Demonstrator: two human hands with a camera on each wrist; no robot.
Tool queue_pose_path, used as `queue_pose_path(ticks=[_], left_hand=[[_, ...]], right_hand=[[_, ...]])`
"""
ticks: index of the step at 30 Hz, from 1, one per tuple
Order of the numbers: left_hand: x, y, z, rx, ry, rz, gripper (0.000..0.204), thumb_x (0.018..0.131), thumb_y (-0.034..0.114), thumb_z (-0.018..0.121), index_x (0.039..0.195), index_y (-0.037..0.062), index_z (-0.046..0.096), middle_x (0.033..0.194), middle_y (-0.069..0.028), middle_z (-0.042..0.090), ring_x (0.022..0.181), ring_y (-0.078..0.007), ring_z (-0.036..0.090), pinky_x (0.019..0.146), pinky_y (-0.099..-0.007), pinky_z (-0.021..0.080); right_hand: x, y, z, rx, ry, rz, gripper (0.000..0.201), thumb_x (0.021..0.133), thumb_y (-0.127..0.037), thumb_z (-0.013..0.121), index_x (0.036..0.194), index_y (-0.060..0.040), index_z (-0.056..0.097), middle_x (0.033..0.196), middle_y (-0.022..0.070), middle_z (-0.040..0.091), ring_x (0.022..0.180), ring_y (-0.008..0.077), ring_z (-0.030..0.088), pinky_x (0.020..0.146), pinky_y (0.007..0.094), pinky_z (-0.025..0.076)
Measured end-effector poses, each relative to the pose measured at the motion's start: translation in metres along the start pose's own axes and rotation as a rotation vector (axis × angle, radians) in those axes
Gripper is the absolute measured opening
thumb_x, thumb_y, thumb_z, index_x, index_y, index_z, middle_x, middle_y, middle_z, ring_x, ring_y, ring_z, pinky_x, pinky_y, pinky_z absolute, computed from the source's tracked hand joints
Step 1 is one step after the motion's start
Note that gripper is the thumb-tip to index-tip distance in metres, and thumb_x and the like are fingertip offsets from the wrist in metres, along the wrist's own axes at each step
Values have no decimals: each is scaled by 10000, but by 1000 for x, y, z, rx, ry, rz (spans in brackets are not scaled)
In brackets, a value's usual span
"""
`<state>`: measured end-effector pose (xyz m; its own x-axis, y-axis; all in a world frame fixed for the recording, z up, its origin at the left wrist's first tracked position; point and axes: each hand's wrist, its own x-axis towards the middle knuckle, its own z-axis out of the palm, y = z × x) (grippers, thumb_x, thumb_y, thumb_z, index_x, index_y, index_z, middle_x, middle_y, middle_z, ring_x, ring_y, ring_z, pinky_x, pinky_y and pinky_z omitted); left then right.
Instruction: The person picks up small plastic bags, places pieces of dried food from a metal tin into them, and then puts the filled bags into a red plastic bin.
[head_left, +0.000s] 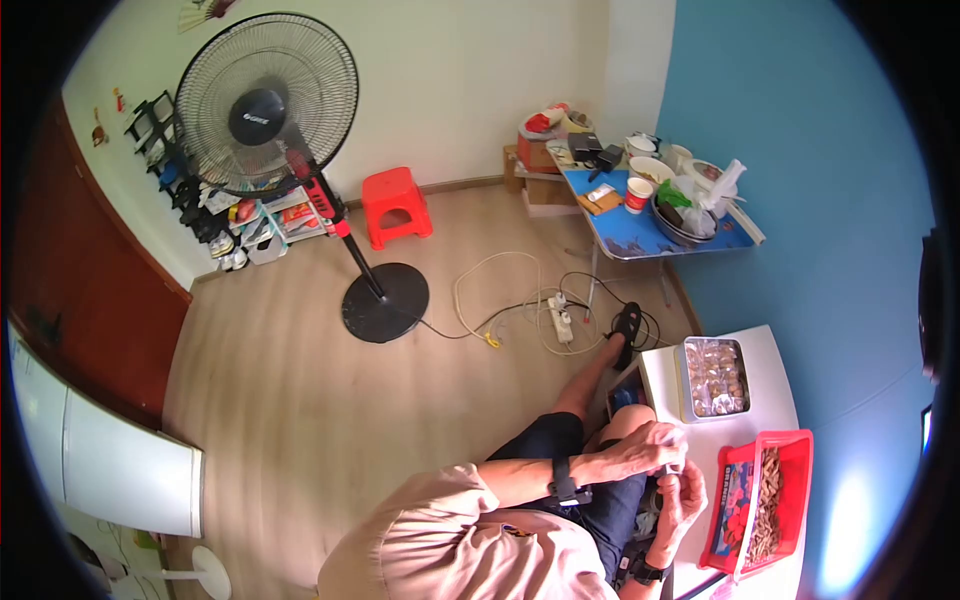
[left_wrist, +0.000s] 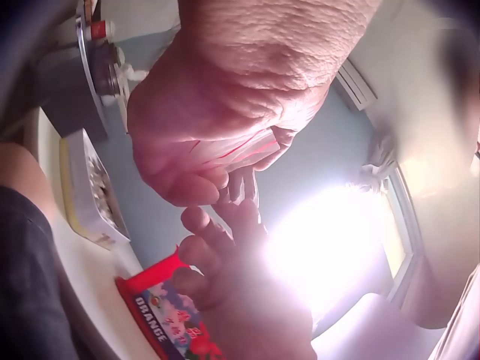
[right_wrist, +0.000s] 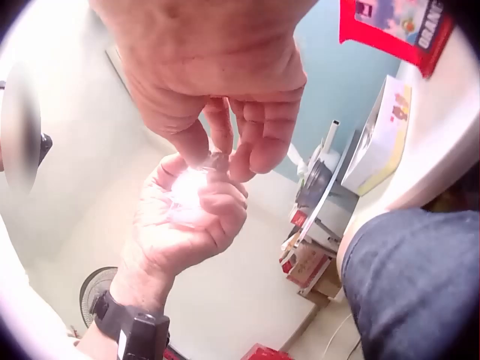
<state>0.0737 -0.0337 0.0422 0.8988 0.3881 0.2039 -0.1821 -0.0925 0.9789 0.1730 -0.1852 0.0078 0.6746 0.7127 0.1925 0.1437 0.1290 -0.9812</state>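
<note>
My left hand (head_left: 640,452) holds a small clear plastic bag (left_wrist: 251,146) printed with thin red lines, curled in its fingers. Fingertips of my right hand (head_left: 682,500) meet it and pinch a small brownish piece (right_wrist: 218,161) at the bag's end; its exact kind I cannot tell. Glare washes out part of the bag in the right wrist view. Both hands are over the edge of the white table, beside a red basket (head_left: 808,480) of thin brown pieces (head_left: 768,505). Beyond them stands a rectangular tin (head_left: 684,385) filled with small clear packets (head_left: 715,375).
A blue-topped table (head_left: 640,243) crowded with bowls and a cup stands farther off against the wall. On the floor are a standing fan (head_left: 385,302), a red stool (head_left: 390,192) and a power strip (head_left: 560,318) with loose cables. My knees are beside the white table (head_left: 755,345).
</note>
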Motion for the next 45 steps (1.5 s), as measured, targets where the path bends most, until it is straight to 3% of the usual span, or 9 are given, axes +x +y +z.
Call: queue_pose_path(ticks=[3,8,20,27,31,33,35,38,45], left_hand=[[30,-6,30,-244,-112,202,274,898,303,530,826,42,570,696,-38,535,540,-107,474,516,-278,380],[78,-4,94,-684,-231,-423,258,856,345,588,848,88,604,728,-33,567,600,-133,523,511,-274,434],[150,-9,196,-1215,-674,-500,323,885,461,597,1044,180,603,929,44,549,779,-66,517,632,-212,441],[143,-28,178,-1201,-454,-943,171,806,199,645,852,40,605,618,38,503,552,-74,508,478,-217,411],[134,-39,154,-1216,-354,-872,183,850,213,577,908,40,594,647,6,529,532,-101,511,475,-243,430],[130,-49,152,-1221,-316,-880,186,856,217,570,909,40,590,660,2,533,535,-108,514,476,-250,430],[131,-56,147,-1231,-275,-874,189,861,220,562,911,39,587,672,-1,537,537,-115,517,477,-256,431],[122,-60,143,-1242,-279,-837,159,867,194,550,894,39,573,656,7,522,539,-112,514,470,-250,426],[112,-61,122,-1269,-245,-936,103,857,146,553,891,55,588,632,28,515,536,-93,498,476,-261,439]], right_hand=[[1,5,-28,-69,247,-116,270,915,-109,667,1145,16,606,824,20,632,625,64,547,565,194,439],[6,-28,-75,-363,413,-222,111,924,-68,632,1001,10,652,911,45,627,754,116,564,611,238,468],[46,-78,-212,-419,521,-148,188,965,-174,601,838,-39,628,721,-53,587,549,-19,351,472,156,232],[79,-8,-304,-1157,83,129,158,906,-57,525,763,8,544,669,100,628,613,158,607,562,319,482],[82,-94,-158,-1165,210,-268,136,879,-59,531,755,-4,527,638,130,593,566,188,582,533,357,453],[85,-78,-198,-1390,4,-359,127,870,-60,530,756,-6,528,629,142,583,560,199,583,526,369,445],[96,-23,-268,-1127,55,127,125,864,-61,519,751,-6,523,613,150,559,552,232,581,525,395,441],[90,-69,-195,-1249,18,-53,131,874,-65,505,752,-19,524,623,147,551,549,225,558,520,386,425],[100,-13,-283,-1195,42,-76,126,898,-74,517,781,-31,516,637,98,558,548,179,543,502,345,420]])
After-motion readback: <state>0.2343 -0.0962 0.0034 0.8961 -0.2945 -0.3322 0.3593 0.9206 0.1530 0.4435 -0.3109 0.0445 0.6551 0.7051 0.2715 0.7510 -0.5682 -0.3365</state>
